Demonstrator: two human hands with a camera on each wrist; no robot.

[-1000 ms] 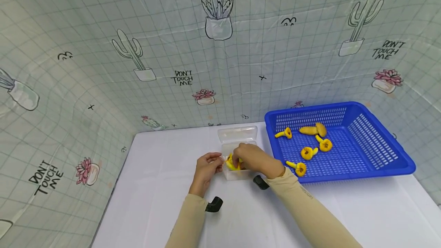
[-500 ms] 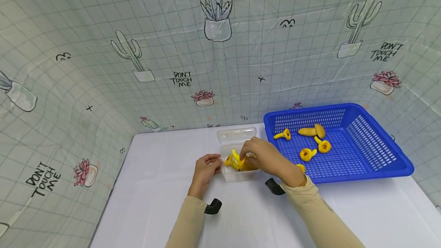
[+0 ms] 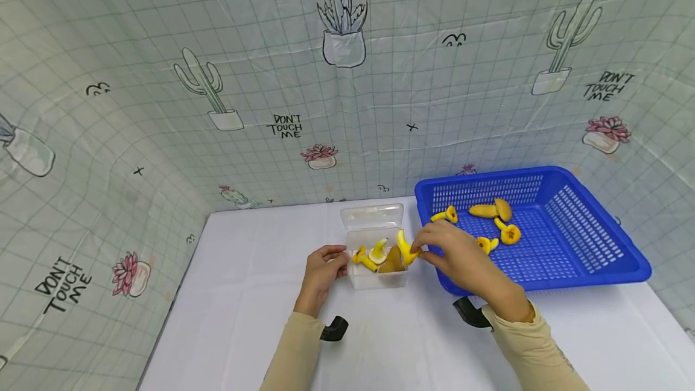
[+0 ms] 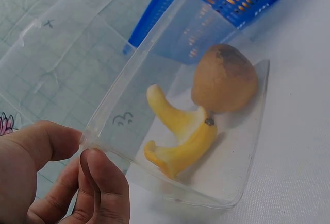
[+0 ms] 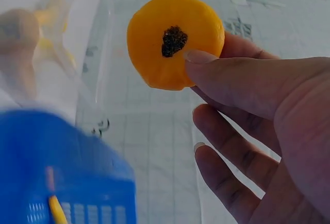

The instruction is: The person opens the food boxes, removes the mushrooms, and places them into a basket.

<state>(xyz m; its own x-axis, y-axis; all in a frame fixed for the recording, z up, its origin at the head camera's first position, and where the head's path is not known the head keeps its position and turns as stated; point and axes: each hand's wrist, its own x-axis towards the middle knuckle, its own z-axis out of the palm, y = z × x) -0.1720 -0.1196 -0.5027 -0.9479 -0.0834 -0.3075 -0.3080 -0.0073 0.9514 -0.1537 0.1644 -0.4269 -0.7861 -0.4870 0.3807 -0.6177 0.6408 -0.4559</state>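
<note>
My left hand pinches the rim of a clear plastic box between thumb and fingers, at its left end. Inside lie yellow mushrooms and a brown mushroom. The box's hinged lid is folded back behind it. My right hand holds another yellow mushroom just at the right end of the box, stem pointing up. In the right wrist view the thumb presses on its round cap, which has a dark centre; the remaining fingers are spread below.
A blue plastic basket stands to the right of the box, partly behind my right forearm. Several yellow mushrooms and a larger tan mushroom lie in it. A patterned cloth wall rises behind the white table.
My right hand has come up out of the box and moved right toward the basket, bringing a yellow mushroom with it. The left hand stays at the box rim.
</note>
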